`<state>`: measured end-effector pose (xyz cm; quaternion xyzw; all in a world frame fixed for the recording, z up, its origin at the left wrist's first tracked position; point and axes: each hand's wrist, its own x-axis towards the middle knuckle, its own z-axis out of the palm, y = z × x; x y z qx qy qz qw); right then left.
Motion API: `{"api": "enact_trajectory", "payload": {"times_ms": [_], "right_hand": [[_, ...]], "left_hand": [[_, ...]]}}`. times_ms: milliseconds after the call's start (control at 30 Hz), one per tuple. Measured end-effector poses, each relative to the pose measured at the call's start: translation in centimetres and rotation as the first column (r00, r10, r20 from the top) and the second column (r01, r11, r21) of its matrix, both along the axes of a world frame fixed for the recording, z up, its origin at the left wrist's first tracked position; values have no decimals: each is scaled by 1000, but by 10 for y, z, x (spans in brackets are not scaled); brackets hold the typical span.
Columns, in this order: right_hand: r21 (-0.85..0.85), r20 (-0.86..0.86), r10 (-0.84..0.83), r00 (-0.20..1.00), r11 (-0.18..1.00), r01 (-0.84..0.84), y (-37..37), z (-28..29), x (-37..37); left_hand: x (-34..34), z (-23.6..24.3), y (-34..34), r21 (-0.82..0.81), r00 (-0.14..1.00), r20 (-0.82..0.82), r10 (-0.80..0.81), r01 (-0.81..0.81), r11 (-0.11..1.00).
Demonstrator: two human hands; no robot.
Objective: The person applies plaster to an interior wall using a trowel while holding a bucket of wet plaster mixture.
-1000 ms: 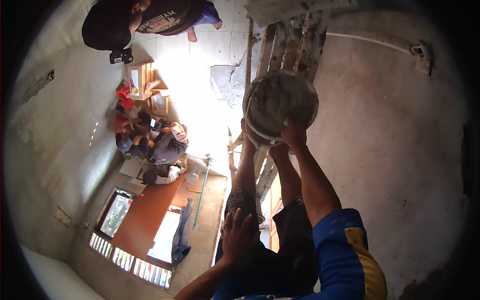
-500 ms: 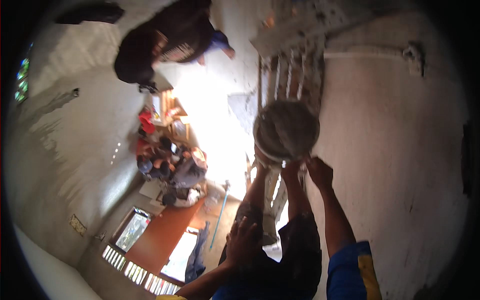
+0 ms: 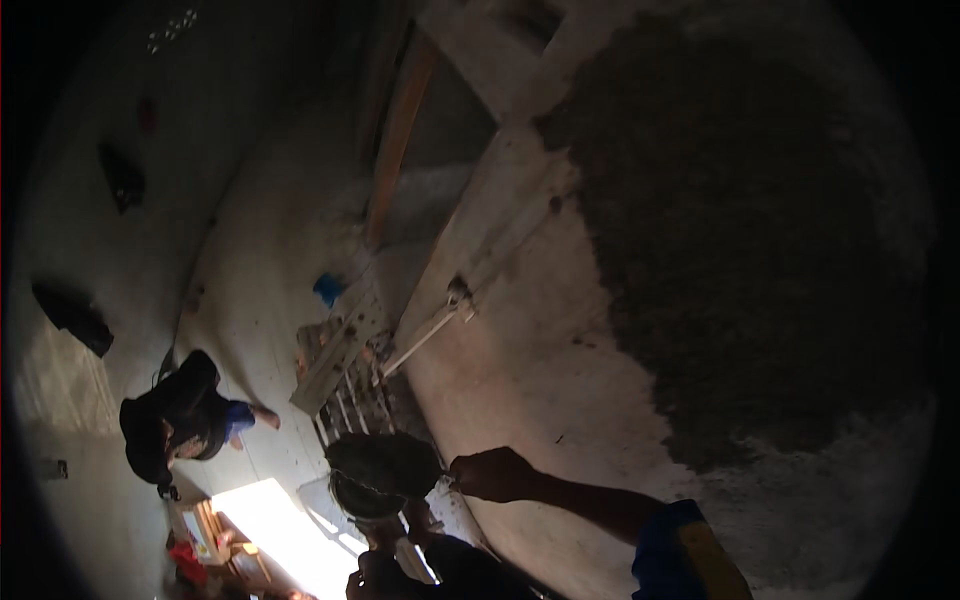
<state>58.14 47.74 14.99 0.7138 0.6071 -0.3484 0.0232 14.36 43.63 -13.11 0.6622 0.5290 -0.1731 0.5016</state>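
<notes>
Along the right side, a pale wall (image 3: 520, 370) is running up behind everything, with a broad, dark, damp-looking patch (image 3: 740, 250) covering much of it. Farther left, a slatted platform (image 3: 370, 400) is stretching away, a loose board (image 3: 335, 372) lying slantwise across it, while a person in dark clothes (image 3: 190, 415) is standing well apart. Low in the middle, a round bucket (image 3: 368, 505) is sitting at the platform's near end, a dark mix (image 3: 385, 460) filling its top. Just right of the bucket, the right hand (image 3: 495, 473) is clenching what seems to be a slim pale piece (image 3: 446, 481), too blurred to name. Whether the left hand is gripping anything, I cannot tell; the lower edge is showing only a dark shape (image 3: 375, 578) that could be hand or knee. For good handling, I judge, the wrist should be staying firm and level, the held piece should be clearing the rim without jolting it, and the bucket should be resting squarely, since narrow slats are probably offering uneven support.
</notes>
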Motion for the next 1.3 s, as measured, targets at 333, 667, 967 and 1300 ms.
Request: {"api": "enact_trajectory", "payload": {"times_ms": [333, 667, 967, 1300], "right_hand": [[243, -522, -522, 674, 667, 704, 73, 411, 231], [601, -240, -750, 616, 383, 702, 56, 482, 219], [609, -187, -804, 564, 356, 709, 74, 450, 329], [594, -123, -889, 442, 291, 750, -46, 529, 238]], "left_hand": [[-38, 46, 61, 223, 964, 53, 262, -267, 938], [-139, 38, 3, 126, 845, 41, 533, -534, 836], [-129, 64, 0, 119, 820, 8, 572, -569, 814], [-112, -10, -12, 55, 901, 200, 384, -402, 914]]}}
